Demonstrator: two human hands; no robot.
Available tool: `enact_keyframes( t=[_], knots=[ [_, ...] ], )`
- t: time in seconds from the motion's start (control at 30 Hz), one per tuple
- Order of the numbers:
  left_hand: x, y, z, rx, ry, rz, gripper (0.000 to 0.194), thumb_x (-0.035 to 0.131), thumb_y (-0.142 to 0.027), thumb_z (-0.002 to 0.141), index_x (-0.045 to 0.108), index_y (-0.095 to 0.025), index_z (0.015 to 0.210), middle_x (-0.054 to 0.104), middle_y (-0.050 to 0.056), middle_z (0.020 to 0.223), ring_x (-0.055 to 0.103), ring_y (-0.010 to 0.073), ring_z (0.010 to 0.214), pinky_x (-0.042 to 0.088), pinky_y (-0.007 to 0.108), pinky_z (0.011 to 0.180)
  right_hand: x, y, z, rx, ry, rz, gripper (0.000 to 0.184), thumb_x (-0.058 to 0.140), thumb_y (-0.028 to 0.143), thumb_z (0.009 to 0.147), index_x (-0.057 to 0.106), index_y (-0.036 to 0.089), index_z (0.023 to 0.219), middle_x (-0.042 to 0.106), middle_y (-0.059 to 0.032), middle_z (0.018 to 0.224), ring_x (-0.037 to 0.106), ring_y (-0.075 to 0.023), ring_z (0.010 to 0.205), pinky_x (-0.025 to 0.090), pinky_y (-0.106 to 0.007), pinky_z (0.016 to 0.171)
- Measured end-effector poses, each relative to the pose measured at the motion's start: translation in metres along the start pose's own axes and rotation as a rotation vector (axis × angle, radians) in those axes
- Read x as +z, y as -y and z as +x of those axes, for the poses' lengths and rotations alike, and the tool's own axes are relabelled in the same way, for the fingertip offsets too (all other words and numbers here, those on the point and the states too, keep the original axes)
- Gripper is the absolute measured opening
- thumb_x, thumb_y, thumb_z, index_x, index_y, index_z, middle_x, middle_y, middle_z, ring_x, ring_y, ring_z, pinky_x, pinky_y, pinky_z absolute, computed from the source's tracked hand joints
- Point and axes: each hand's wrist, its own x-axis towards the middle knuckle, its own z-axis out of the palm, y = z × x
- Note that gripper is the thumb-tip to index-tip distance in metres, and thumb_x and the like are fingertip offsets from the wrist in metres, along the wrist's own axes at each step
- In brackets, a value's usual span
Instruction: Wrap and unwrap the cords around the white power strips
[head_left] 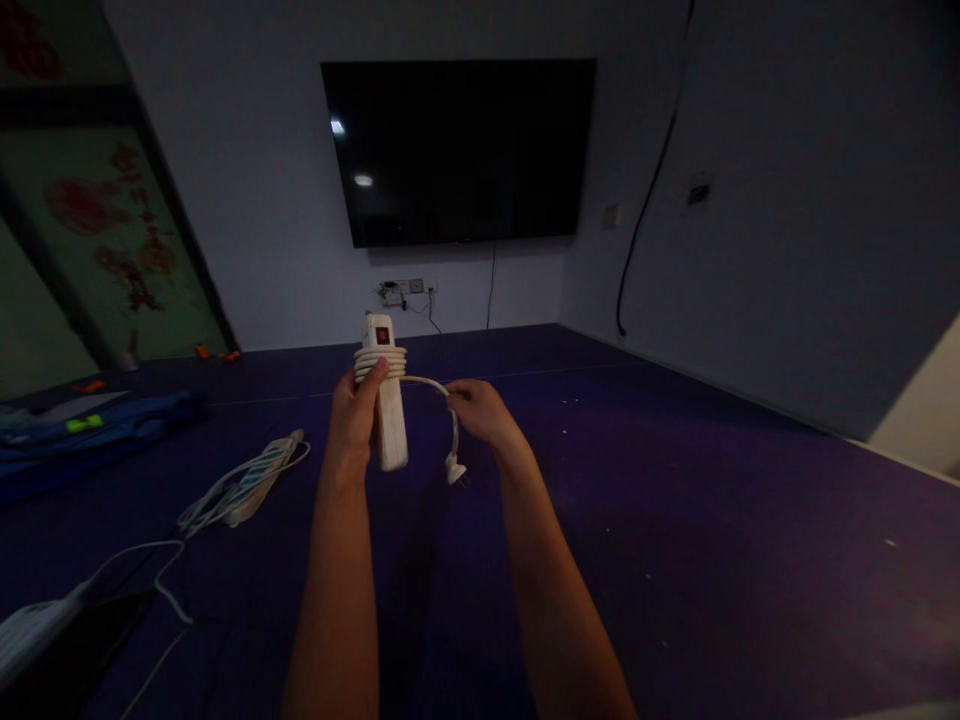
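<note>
A white power strip (391, 425) with a red switch near its top is held upright in my left hand (355, 412). Several turns of its white cord (381, 362) are wrapped around the upper part, and my left thumb presses on them. My right hand (478, 408) pinches the free length of this cord to the right of the strip. Below my right fingers the cord end hangs down with a white plug (454, 469), its prongs pointing to the lower right.
A second power strip (259, 485) with its cord bundled on it lies on the dark blue floor (712, 520) at left. Nearer, a white strip (37, 625) lies beside a dark flat object (82, 645). Blue cloth (142, 415) is behind; a television (465, 150) hangs on the wall.
</note>
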Motion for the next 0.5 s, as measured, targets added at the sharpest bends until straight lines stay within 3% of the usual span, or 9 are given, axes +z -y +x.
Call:
enact_keyframes(
  t=[0.13, 0.23, 0.33, 0.5],
  knots=[
    [0.008, 0.001, -0.002, 0.005, -0.053, -0.043, 0.044, 0.067, -0.048, 0.063, 0.065, -0.016, 0.094, 0.065, 0.005, 0.07, 0.061, 0.0163, 0.067, 0.047, 0.026, 0.059, 0.001, 0.0, 0.0, -0.021, -0.091, -0.081, 0.022, 0.055, 0.012, 0.071, 0.069, 0.016, 0.087, 0.069, -0.0046, 0.081, 0.063, -0.015, 0.073, 0.047, -0.026, 0.069],
    [0.014, 0.003, -0.002, 0.038, -0.12, -0.051, 0.046, 0.069, -0.047, 0.062, 0.064, -0.015, 0.094, 0.066, 0.005, 0.077, 0.061, 0.0148, 0.069, 0.046, 0.025, 0.061, 0.005, 0.007, 0.0, -0.115, -0.129, -0.011, 0.023, 0.057, 0.025, 0.078, 0.068, 0.017, 0.096, 0.069, -0.0076, 0.095, 0.063, -0.0176, 0.085, 0.048, -0.031, 0.079],
    [0.016, 0.005, -0.001, 0.053, -0.112, -0.024, 0.048, 0.069, -0.047, 0.061, 0.062, -0.013, 0.094, 0.066, 0.005, 0.083, 0.061, 0.0138, 0.069, 0.045, 0.025, 0.062, 0.013, 0.016, -0.002, -0.227, 0.015, 0.186, 0.04, 0.053, 0.04, 0.082, 0.059, 0.018, 0.115, 0.065, -0.0091, 0.107, 0.062, -0.0189, 0.093, 0.048, -0.035, 0.085],
    [0.019, 0.006, -0.004, 0.122, -0.091, 0.028, 0.049, 0.067, -0.05, 0.064, 0.06, -0.014, 0.096, 0.066, 0.007, 0.09, 0.062, 0.0158, 0.076, 0.047, 0.025, 0.064, 0.023, 0.026, -0.008, -0.38, 0.349, 0.382, 0.073, 0.06, 0.041, 0.078, 0.026, 0.025, 0.141, 0.047, -0.0059, 0.134, 0.048, -0.0204, 0.119, 0.04, -0.037, 0.099]
  ],
)
